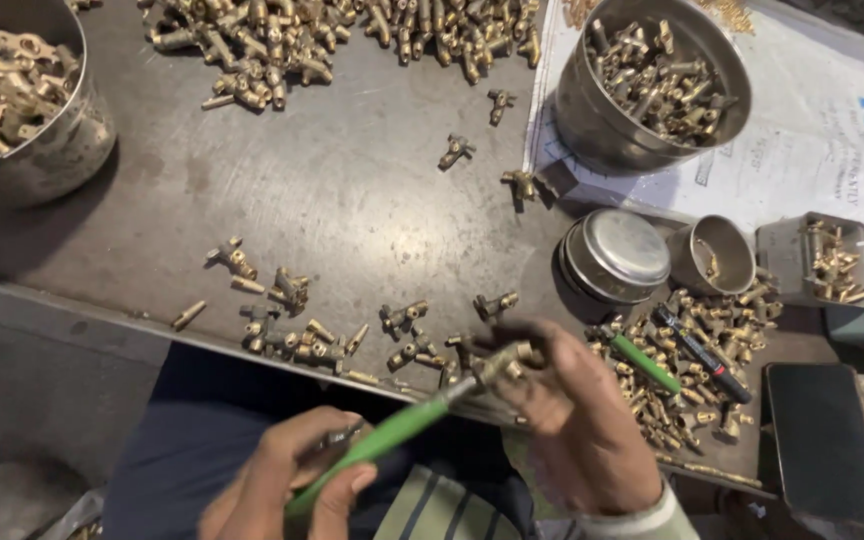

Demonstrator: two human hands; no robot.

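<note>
Right hand (577, 425) pinches a small brass fitting (504, 362) in its fingertips, just past the near edge of the tabletop (352, 190); left hand (287, 485), fingers wrapped shut, drives a green-handled screwdriver (392, 432) whose tip meets that fitting. Judging by the spread, much is left — loose fittings (297, 335) line the near edge, a big heap (332, 35) fills the far edge, while steel bowls (652, 85) already hold many pieces.
</note>
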